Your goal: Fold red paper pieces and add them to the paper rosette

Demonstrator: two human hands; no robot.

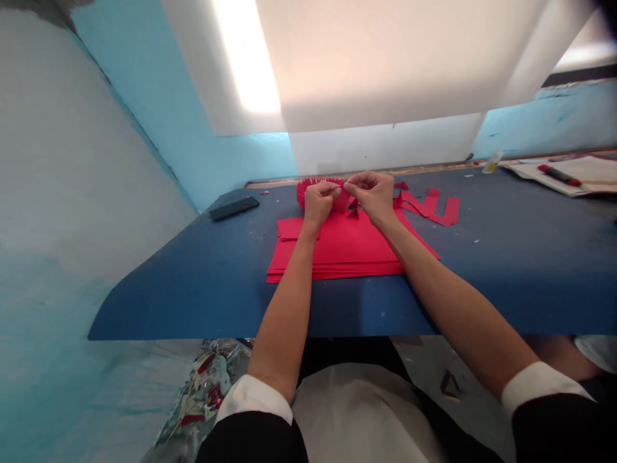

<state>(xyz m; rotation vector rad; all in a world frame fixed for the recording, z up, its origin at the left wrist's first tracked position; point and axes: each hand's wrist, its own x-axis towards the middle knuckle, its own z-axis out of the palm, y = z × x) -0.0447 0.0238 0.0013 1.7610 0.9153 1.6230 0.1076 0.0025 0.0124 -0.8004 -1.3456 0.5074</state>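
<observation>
Both your left hand [318, 202] and right hand [376, 195] pinch narrowly on a small red paper piece [342, 202] above the far part of the red sheets [359, 251]. You seem mid-fold; next probably calls for pressing the crease evenly.

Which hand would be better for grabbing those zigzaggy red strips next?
Probably the right hand: the red strips lie just to its right, while the left hand would have to cross over. Both hands seem to be pinching red paper, so the right might need to let go first.
</observation>
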